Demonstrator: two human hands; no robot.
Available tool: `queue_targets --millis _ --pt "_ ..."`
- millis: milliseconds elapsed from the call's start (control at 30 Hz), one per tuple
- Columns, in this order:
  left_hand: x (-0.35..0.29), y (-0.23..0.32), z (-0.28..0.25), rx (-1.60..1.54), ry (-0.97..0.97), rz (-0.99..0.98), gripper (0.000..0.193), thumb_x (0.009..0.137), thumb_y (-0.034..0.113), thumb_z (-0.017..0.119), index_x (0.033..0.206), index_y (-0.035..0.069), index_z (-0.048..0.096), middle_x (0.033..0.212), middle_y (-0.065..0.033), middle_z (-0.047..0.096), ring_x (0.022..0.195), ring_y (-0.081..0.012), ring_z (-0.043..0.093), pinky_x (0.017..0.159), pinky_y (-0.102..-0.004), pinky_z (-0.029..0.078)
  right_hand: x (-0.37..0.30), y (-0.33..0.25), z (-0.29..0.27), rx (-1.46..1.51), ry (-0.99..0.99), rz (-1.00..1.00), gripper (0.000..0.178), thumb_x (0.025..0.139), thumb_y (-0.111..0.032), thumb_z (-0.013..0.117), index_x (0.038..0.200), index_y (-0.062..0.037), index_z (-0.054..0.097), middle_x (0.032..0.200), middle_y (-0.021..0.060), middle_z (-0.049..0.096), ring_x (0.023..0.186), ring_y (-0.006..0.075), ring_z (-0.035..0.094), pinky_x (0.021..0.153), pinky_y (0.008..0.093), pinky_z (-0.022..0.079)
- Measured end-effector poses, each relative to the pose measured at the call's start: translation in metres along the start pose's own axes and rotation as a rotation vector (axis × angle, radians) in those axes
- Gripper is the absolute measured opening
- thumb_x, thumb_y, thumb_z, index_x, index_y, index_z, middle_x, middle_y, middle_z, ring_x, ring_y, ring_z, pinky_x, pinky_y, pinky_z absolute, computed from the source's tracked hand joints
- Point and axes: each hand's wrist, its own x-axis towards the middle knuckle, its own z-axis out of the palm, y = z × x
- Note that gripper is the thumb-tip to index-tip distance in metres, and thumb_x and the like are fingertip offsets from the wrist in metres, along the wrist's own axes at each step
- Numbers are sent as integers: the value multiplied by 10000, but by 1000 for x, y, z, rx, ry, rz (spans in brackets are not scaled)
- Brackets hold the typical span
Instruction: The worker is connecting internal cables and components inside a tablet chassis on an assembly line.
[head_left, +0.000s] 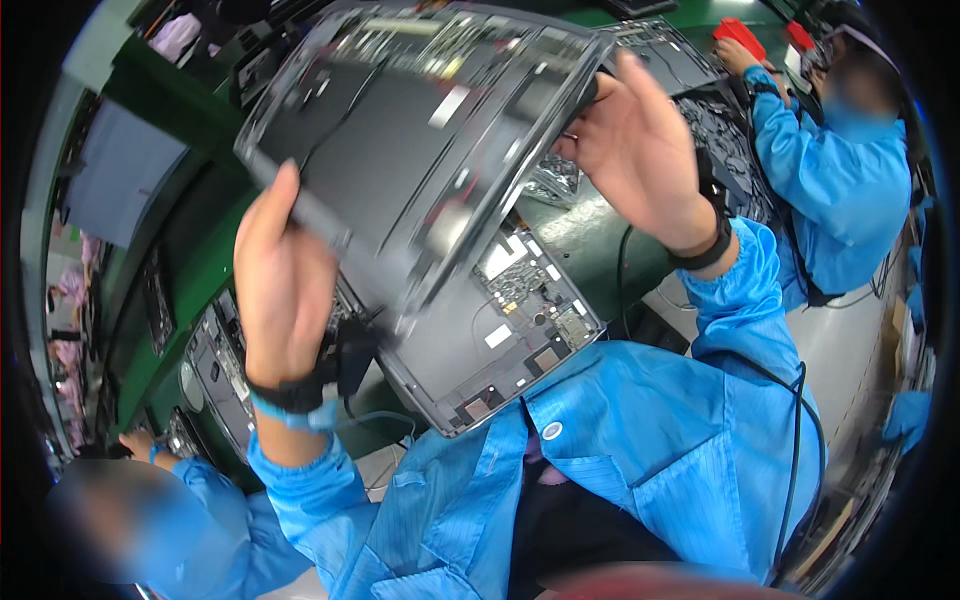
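An opened laptop base (390,140) is raised above the bench and tilted, blurred by motion. Its dark inner side, with circuit boards along the far edge, cables and a white label, faces me. My left hand (283,285) grips its near left edge, thumb along the rim and the other fingers partly hidden. On the opposite side my right hand (640,150) holds the right edge between thumb and fingers, some fingertips out of sight behind it. Below lies a second laptop base (460,355), with an exposed board and white labels, close to my body and partly covered by the raised one.
More opened laptop bases lie on the green bench, one at left (215,370) and one at the far right (660,60). A clear plastic bag (555,180) sits beneath the raised base. One co-worker (830,190) is at right, another (190,520) at lower left. Black cables (795,460) hang beside my right arm.
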Motion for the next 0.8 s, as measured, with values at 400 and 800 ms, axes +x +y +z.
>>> queue_targets --millis 400,800 --pt "-101 -25 -52 356 42 -45 514 930 215 587 1325 -64 413 1266 -152 558 1158 -224 536 1020 -352 382 7 74 -114 -1713 -325 -82 71 794 -112 634 834 -65 669 815 103 621 838 300 615 727 411 502" --pt "-78 41 -37 1436 246 158 200 905 52 604 1071 -55 634 882 -99 661 802 -139 619 707 -258 482 15 105 -107 -1644 -268 -211 113 776 -85 681 867 -40 630 831 118 570 826 319 596 716 417 499"
